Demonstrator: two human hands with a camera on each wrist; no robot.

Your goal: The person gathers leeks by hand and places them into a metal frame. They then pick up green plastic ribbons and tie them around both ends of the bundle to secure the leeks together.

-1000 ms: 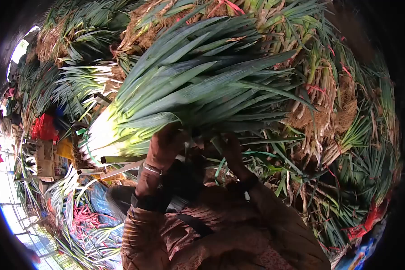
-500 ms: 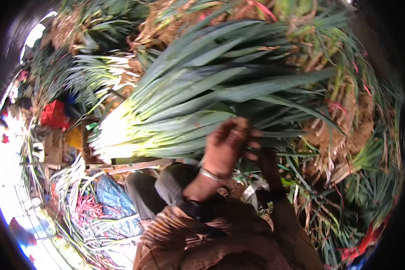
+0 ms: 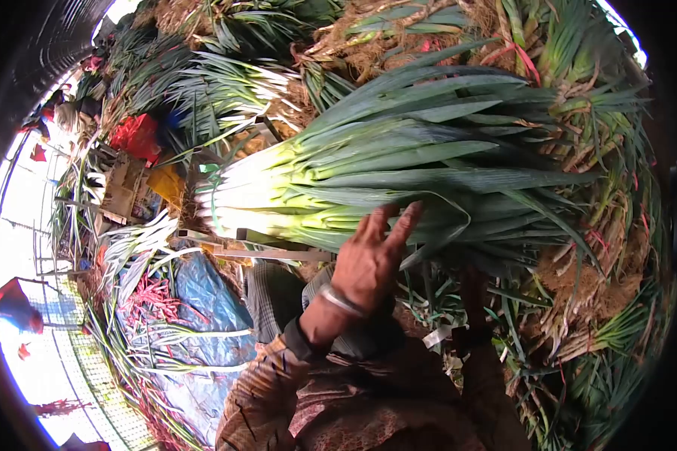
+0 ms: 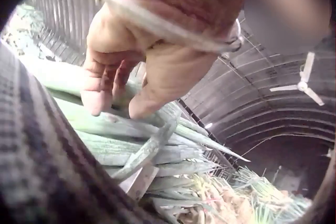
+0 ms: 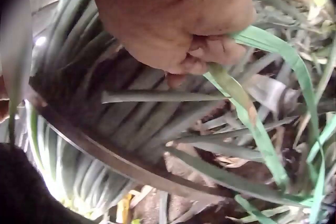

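A large bunch of long green-leaved stalks [image 3: 421,161] lies across the head view, white ends to the left with a green tie [image 3: 213,192] around them. Over the bunch's near side is my left hand [image 3: 365,263], fingers spread and touching the leaves. The left wrist view shows the same hand [image 4: 152,61] with fingertips on the leaves [image 4: 100,124]. Low beside the bunch, my right hand [image 5: 178,24] has its fingers curled round a green ribbon [image 5: 262,150]. In the head view that hand [image 3: 474,289] is in deep shadow.
A bar [image 3: 278,254] runs under the bunch. Blue plastic sheeting [image 3: 210,293] with red strings [image 3: 152,299] lies at lower left. Rooted bundles [image 3: 594,278] pile up on the right. A red bag [image 3: 135,137] stands at left.
The left hand has risen from beside the bunch and its fingers have spread over the leaves. The right hand stays low, more shadowed. The head view has shifted, placing the bunch further right.
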